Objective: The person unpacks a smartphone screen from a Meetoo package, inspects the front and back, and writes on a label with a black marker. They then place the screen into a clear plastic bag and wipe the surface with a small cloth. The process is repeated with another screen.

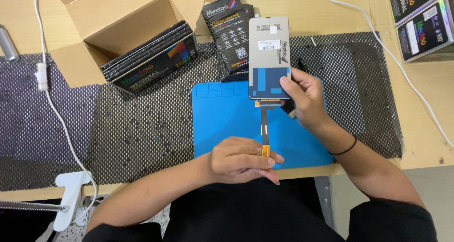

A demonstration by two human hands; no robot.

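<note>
- Pinched between thumb and fingertips of the left hand [239, 159]: the free end of an orange ribbon cable [265, 128], held low and near the body, apparently to keep the strip straight and taut.
- Right hand [305, 100]: closed on the lower right edge of a phone screen panel [269, 48], thumb pressed on its back face, fingers behind it. The panel is held upright over the work area, grey back toward the camera, seemingly so the cable hangs free below it.
- Panel back: a blue patchwork area across the lower part, white rectangular stickers near the top.
- Blue mat [222, 119]: flat, rectangular, directly under both hands, with small moulded trays along its far edge; it lies on a black mesh liner [137, 138] that covers the wooden table [425, 147].
- White clamp [71, 194]: at the near left table edge, with a white cord [52, 109] running from it toward the far side.
- Dark flat packets [231, 29]: a loose stack just behind the panel, printed in white and orange.
- Open cardboard box [118, 24]: far left, flaps up, holding a row of black sleeves on edge with multicoloured print.
- Black boxes [421, 24]: far right corner, with shiny labels.
</note>
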